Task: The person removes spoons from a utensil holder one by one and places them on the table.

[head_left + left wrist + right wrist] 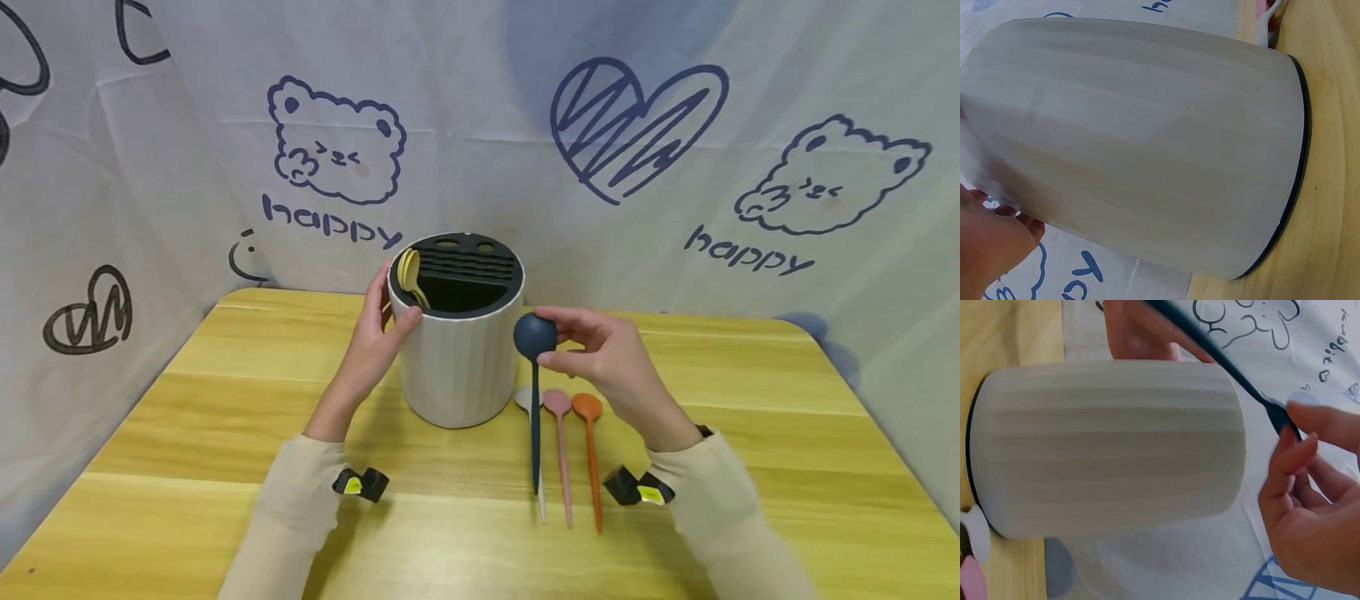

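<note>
A ribbed white utensil holder [457, 375] with a dark slotted lid [468, 265] stands upright on the table. My left hand [375, 333] grips its left side, thumb at the rim and fingers round the wall. Between thumb and fingers my right hand [611, 350] pinches a dark blue spoon [535, 336] by its round head, with the handle [1222, 359] pointing down toward me. That spoon is just right of the holder. Two or more yellow spoons [409, 271] stand heads up in the lid's opening, at its left edge.
On the wooden table [450, 533], a white spoon [522, 398], a pink spoon [557, 402] and an orange spoon [587, 407] lie side by side, handles toward me. The blue spoon partly covers the white one. Behind the table hangs a printed cloth [480, 167].
</note>
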Available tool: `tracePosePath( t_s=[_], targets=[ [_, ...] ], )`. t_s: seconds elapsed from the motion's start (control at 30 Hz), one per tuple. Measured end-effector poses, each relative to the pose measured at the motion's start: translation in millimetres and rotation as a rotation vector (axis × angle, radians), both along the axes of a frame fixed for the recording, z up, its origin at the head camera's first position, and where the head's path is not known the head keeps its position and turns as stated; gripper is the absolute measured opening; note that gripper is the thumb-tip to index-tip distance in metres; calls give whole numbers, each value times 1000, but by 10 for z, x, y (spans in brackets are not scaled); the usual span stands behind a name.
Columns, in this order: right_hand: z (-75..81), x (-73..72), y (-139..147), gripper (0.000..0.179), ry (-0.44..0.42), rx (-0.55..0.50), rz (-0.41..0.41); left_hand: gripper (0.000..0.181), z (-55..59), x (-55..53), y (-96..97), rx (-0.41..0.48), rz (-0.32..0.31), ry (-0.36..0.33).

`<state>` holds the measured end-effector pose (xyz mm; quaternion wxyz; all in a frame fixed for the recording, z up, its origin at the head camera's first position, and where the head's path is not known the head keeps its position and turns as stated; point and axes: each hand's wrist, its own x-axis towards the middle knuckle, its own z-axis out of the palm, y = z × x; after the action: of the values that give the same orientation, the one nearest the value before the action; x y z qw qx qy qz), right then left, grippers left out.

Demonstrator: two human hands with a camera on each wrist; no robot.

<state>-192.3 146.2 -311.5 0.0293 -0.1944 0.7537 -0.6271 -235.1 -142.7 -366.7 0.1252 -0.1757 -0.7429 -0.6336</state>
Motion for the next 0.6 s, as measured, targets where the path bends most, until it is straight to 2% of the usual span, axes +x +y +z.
tracePosePath(
  t_s=[0.23, 0.4, 0.6],
  targets=[
    [-110, 12, 99, 47, -75, 74, 68, 101, -16, 22, -28, -1, 14, -6],
    [-206, -23, 199, 49, -101, 123, 65, 103, -5, 28, -23, -7, 21, -14],
    [-274, -34, 310, 48, -103, 130, 65, 105, 17, 16, -2, -14, 19, -25]
  ],
)
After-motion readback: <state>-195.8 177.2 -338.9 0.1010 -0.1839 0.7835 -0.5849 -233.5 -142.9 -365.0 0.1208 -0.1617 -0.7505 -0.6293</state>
